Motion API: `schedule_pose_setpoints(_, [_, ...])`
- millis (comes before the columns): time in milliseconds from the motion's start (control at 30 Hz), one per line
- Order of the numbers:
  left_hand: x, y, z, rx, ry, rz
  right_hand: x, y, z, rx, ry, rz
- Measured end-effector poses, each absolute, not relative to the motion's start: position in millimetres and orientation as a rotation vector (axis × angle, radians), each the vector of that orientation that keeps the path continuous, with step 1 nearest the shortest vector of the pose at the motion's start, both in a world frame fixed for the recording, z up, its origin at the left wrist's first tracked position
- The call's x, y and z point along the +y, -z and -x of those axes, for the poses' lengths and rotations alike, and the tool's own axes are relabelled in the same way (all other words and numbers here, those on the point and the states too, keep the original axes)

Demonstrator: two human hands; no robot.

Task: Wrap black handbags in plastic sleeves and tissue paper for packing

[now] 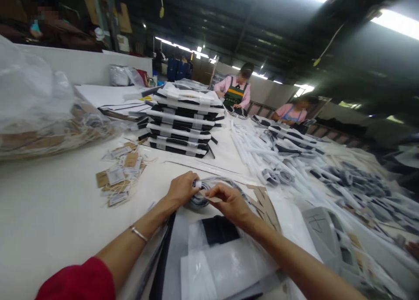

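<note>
A rolled grey strap (197,202) lies on the white table in front of me, one length curving off behind my hands. My left hand (182,188) is closed around the roll's left side, close to a small white piece (198,184) at its top. Between the thumb and fingers of my right hand (230,202) is a small brown cardboard strip (212,198), held at the roll's right side. Below my hands is a dark-and-grey fabric piece in a clear plastic bag (225,265). More cardboard strips (266,206) lie right of my right hand.
Tags with strings (119,171) lie scattered at left, near a large clear plastic bag (49,112). A stack of black-and-white bundles (183,121) stands ahead. A grey plastic device (327,236) sits at right, with many rolled straps (353,182) beyond. Two people (235,90) work across the table.
</note>
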State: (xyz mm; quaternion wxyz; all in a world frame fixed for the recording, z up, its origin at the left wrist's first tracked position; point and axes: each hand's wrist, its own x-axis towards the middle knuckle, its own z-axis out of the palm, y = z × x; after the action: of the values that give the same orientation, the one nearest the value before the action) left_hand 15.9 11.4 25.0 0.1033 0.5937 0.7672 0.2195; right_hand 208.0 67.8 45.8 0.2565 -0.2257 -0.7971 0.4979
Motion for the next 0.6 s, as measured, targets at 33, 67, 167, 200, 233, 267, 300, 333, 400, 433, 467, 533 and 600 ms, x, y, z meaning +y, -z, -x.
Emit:
schedule_pose_setpoints(33, [12,-24,-16,2.27,-0.656,-1.755,69,-42,-211,-2.226,-1.348,0.653])
schedule_pose_setpoints(67, [12,-23,-16,2.274,-0.665,-1.761,69,-39,-215,-2.283,-1.342,0.695])
schedule_pose_setpoints(167, [11,-20,-17,2.273,-0.68,-1.8,67,-37,-220,-2.353,-1.35,0.765])
schedule_pose_setpoints(200, [11,-19,-18,2.27,-0.682,-1.816,66,-38,-220,-2.344,-1.362,0.763])
schedule_pose_setpoints(233, [11,-17,-19,2.269,-0.683,-1.831,65,-38,-218,-2.33,-1.379,0.754])
schedule_pose_setpoints(267, [11,-16,-19,2.27,-0.684,-1.844,64,-39,-215,-2.31,-1.397,0.742])
schedule_pose_setpoints(300, [11,-15,-19,2.273,-0.683,-1.854,64,-39,-212,-2.292,-1.409,0.735])
schedule_pose_setpoints(333, [11,-14,-19,2.277,-0.681,-1.863,64,-39,-209,-2.279,-1.409,0.734])
schedule_pose_setpoints(400, [11,-14,-19,2.285,-0.674,-1.878,66,-36,-203,-2.277,-1.369,0.742])
schedule_pose_setpoints(433, [11,-14,-20,2.289,-0.67,-1.886,68,-35,-202,-2.297,-1.321,0.739])
schedule_pose_setpoints(467, [11,-14,-20,2.292,-0.666,-1.896,69,-33,-202,-2.337,-1.245,0.717])
schedule_pose_setpoints(533, [10,-15,-22,2.297,-0.658,-1.916,72,-31,-202,-2.465,-1.011,0.634])
schedule_pose_setpoints(600, [10,-16,-23,2.299,-0.652,-1.931,73,-30,-204,-2.569,-0.72,0.546])
